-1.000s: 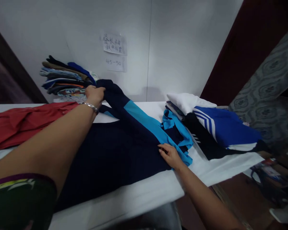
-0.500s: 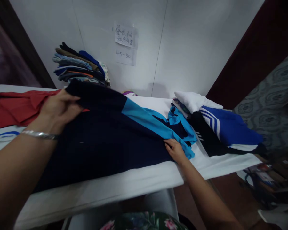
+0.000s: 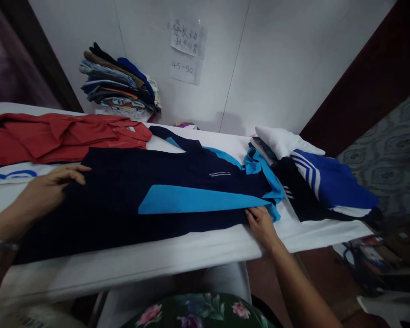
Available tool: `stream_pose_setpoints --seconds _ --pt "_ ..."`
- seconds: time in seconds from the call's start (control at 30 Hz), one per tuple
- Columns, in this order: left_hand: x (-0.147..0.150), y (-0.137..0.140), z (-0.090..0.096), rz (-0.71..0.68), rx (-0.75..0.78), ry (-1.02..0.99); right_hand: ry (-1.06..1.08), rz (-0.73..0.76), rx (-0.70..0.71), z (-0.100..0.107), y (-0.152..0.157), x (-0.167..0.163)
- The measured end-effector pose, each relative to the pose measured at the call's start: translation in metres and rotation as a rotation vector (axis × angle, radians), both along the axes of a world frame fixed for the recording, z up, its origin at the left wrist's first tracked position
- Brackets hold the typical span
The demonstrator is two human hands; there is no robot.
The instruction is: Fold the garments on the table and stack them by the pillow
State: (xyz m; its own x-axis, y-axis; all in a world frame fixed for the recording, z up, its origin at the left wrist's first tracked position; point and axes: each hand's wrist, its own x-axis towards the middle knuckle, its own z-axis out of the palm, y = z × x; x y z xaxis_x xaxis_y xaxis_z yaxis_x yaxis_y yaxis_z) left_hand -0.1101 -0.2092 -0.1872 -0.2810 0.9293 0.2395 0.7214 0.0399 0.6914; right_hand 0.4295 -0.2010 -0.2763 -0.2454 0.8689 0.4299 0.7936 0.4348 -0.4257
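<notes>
A navy jacket (image 3: 177, 164) with bright blue panels lies across the table, its collar end to the right and its hem end to the left. One side is folded inward, so a long blue panel (image 3: 191, 199) runs along the front part. My left hand (image 3: 49, 189) is at the hem end, fingers stretched out over the dark cloth. Near the shoulder, close to the table's front edge, my right hand (image 3: 261, 223) pinches the folded edge of the jacket. At the back, a sleeve (image 3: 176, 136) sticks out toward the wall.
A red garment (image 3: 54, 139) lies at the back left, beside a white one with blue print (image 3: 12, 175). A stack of folded clothes (image 3: 119, 84) stands against the wall. To the right are a blue garment with white stripes (image 3: 341, 177), a black one (image 3: 290, 187) and white cloth (image 3: 287, 142).
My left hand has come down and left from the raised cloth, and the side of the jacket now lies folded inward. The right hand keeps its pinch near the shoulder.
</notes>
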Motion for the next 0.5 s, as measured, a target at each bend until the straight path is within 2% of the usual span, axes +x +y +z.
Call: stream_pose_setpoints --seconds 0.07,0.17,0.33,0.43,0.5 --pt "-0.002 0.003 -0.004 -0.047 -0.022 0.081 -0.032 0.023 0.000 0.000 0.000 0.002" --pt "-0.004 0.005 -0.019 -0.119 -0.165 0.099 -0.048 0.068 -0.053 0.000 -0.003 0.005" --pt "-0.022 0.003 -0.033 -0.126 -0.302 0.093 0.121 0.131 -0.021 0.003 -0.024 0.012" --pt "-0.028 0.006 -0.031 -0.096 -0.269 0.124 0.267 0.078 0.069 0.011 -0.044 0.017" --pt "-0.015 0.010 -0.029 -0.078 -0.200 0.181 0.323 -0.032 0.165 0.018 -0.052 0.022"
